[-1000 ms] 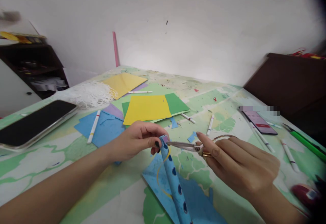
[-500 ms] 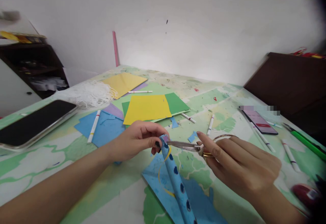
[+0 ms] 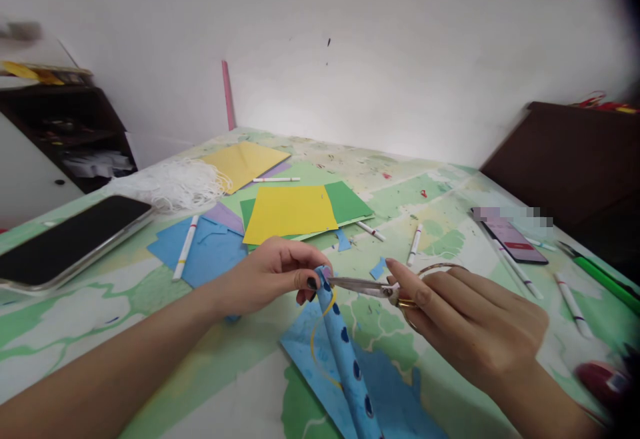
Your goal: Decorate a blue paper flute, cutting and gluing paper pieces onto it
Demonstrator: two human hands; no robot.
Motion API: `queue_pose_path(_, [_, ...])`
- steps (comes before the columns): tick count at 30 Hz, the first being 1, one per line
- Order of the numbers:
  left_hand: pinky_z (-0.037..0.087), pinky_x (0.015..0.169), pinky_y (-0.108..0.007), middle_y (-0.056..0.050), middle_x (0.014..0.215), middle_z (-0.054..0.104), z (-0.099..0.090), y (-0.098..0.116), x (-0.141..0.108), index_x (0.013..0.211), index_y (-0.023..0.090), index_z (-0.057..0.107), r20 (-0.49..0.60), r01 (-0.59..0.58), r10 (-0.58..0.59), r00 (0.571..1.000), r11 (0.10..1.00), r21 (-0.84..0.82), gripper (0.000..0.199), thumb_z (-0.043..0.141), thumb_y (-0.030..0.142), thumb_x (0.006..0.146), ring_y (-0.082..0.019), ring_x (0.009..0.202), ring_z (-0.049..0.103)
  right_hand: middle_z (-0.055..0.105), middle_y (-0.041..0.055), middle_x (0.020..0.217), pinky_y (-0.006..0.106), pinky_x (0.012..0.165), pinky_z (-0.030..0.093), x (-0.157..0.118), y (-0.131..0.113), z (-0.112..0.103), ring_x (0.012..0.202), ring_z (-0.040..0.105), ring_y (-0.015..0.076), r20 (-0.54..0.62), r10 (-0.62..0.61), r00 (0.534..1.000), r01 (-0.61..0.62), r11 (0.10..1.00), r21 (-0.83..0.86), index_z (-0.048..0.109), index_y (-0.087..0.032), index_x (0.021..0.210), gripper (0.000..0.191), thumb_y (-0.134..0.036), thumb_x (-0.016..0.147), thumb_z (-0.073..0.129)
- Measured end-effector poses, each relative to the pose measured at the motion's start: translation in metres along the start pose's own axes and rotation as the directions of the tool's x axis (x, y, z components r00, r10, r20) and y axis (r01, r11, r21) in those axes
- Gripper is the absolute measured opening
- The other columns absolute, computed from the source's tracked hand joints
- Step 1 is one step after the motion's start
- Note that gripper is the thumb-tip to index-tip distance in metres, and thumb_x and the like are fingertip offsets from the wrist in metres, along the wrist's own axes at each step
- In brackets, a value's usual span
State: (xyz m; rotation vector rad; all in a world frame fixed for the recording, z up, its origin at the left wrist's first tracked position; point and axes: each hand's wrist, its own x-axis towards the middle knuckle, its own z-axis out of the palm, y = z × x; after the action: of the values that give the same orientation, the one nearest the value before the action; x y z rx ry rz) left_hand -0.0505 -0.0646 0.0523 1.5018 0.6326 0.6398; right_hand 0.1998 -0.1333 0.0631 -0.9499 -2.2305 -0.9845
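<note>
My left hand point(image 3: 280, 278) pinches the top end of a rolled blue paper tube point(image 3: 345, 342) that has dark blue spots down its side. A thin yellow ribbon point(image 3: 314, 346) curves beside the tube. With fingers through the handles, my right hand point(image 3: 465, 312) grips gold-handled scissors point(image 3: 373, 287), whose blades point left and touch the tube's top end close to my left fingertips. The blades look nearly together. Beneath the tube lies blue paper point(image 3: 390, 386) with a jagged edge.
Yellow paper point(image 3: 290, 216) and green paper point(image 3: 347, 200) lie behind my hands. On the left are blue sheets point(image 3: 215, 252), white string point(image 3: 175, 184) and a black phone point(image 3: 75, 236). To the right are another phone point(image 3: 515, 239), markers point(image 3: 573, 306) and a green cutter point(image 3: 605, 279).
</note>
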Motion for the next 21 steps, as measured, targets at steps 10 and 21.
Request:
queue_pose_path(10, [0.043,0.051,-0.016,0.0,0.064,0.056,-0.0036,-0.0049,0.0,0.082,0.011,0.064,0.057,0.026,-0.029,0.998,0.998,0.052,0.015,0.06,0.025,0.081,-0.006,0.053,0.05,0.06,-0.0006,0.059,0.024,0.061,0.041,-0.002,0.0036,0.0005,0.067,0.06,0.0128,0.018,-0.02,1.0,0.019,0.998,0.054,0.066,-0.015,0.108,0.026,-0.015,0.082,0.064])
queue_pose_path(21, [0.043,0.052,-0.016,0.0,0.064,0.056,-0.0036,-0.0065,0.0022,0.082,0.011,0.064,0.061,0.024,-0.028,0.998,0.998,0.053,0.014,0.06,0.024,0.08,-0.006,0.054,0.051,0.059,-0.0011,0.058,0.024,0.058,0.039,-0.0061,0.0055,0.0027,0.063,0.057,0.012,0.028,-0.017,0.999,0.015,0.997,0.07,0.065,-0.015,0.108,0.028,-0.016,0.08,0.066])
